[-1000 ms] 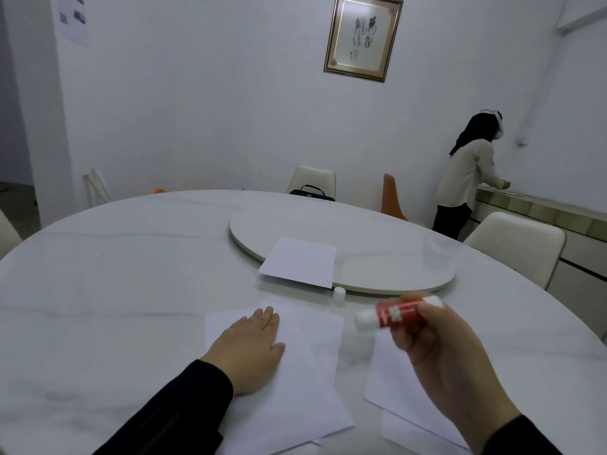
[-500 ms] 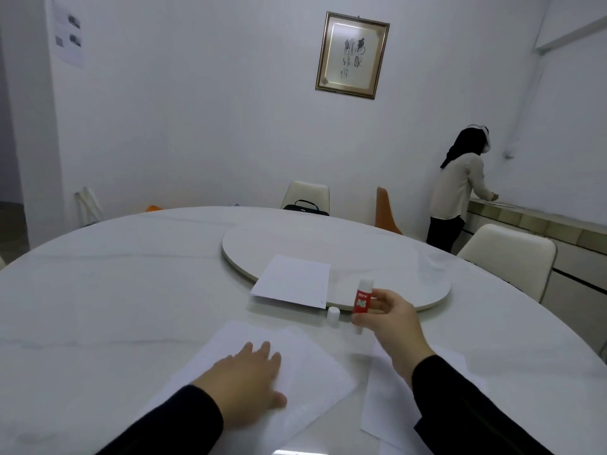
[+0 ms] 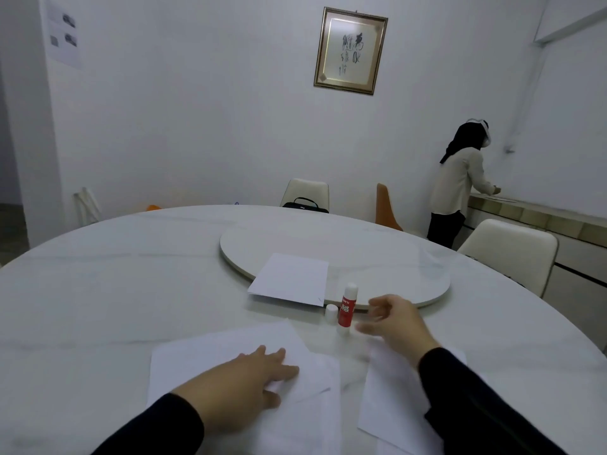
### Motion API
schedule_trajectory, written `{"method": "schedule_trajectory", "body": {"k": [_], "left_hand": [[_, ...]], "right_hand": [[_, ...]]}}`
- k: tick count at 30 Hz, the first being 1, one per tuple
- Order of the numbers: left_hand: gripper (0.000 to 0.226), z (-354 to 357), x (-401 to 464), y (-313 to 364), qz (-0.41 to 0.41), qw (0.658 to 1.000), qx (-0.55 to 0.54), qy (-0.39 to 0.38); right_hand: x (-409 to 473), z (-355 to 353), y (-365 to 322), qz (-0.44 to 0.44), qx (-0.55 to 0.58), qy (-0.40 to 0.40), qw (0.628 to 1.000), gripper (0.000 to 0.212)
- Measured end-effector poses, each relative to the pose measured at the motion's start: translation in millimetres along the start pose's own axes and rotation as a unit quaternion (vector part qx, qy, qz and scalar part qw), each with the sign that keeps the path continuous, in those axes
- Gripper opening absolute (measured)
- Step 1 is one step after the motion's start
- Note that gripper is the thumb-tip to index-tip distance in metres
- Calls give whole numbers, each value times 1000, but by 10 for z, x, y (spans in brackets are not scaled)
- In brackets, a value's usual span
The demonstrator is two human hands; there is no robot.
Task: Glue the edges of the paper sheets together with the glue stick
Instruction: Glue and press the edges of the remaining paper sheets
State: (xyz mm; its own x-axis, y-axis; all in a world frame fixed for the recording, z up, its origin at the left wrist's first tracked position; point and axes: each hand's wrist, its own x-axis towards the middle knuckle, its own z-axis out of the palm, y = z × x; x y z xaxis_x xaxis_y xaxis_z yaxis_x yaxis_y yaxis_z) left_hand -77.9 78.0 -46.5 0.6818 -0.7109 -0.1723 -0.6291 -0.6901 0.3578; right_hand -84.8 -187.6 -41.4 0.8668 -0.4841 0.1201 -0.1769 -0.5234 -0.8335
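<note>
Now glue stick (image 3: 347, 309) stands upright on surface (image 3: 98, 290) beside its cap (image 3: 331, 311), right hand (image 3: 395, 321) fingers loosely spread just beside it, holding nothing, while left hand (image 3: 249, 377) lies flat on sheets (image 3: 203, 359), likely pinning them.

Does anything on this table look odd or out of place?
Only small things. The glue stick stands uncapped, its cap loose beside it. The sheets under the left hand lie askew, and one sheet overhangs the turntable.
</note>
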Motion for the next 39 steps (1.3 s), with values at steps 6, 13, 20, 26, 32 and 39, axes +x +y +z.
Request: {"method": "schedule_trajectory", "body": {"k": [6,13,20,26,32,39], "left_hand": [[54,43,6,36,36,999,-19,-19],[52,141,48,237,59,998,-35,-13],[43,177,-15,172,52,986,-133,90],[22,42,-120,121,-2,951,-237,200],[63,-196,-432,193,-11,844,-536,35],[14,-437,-511,-34,-124,865,-432,223]], "right_hand": [[-208,-789,241,79,-369,-160,912,95],[-274,-769,358,25,-360,-47,931,93],[-385,-1093,184,-1,-249,12,968,28],[-748,-1698,-227,1,52,-53,997,41],[-877,-1301,-526,25,256,-85,962,58],[-946,-162,-626,88,273,-101,953,26]]}}
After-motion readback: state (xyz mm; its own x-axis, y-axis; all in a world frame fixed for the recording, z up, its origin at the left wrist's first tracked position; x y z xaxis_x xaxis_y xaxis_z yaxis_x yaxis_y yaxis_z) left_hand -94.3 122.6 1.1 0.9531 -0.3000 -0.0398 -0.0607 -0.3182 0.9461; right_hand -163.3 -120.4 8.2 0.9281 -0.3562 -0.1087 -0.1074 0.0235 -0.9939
